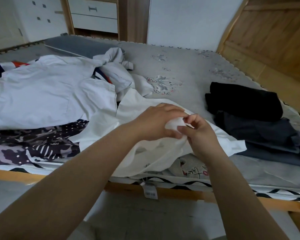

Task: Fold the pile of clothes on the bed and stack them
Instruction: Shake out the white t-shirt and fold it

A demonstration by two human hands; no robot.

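A white garment (142, 108) lies at the bed's near edge, partly hanging over it. My left hand (156, 122) and my right hand (199, 134) meet above it, and both pinch a small bunched piece of its white fabric between fingers and thumbs. To the left spreads the unfolded pile: a large white shirt (47, 90), a crumpled white piece (114, 61) behind it, and a dark patterned garment (33, 141) in front. On the right stands a stack of folded dark clothes (249, 118), black on top, dark grey beneath.
The grey mattress (180, 66) with flower embroidery is bare at the far middle. A wooden headboard (270, 35) rises at the right. The wooden bed rail (171, 191) runs along the near edge with a label hanging. Drawers (93, 14) stand behind the bed.
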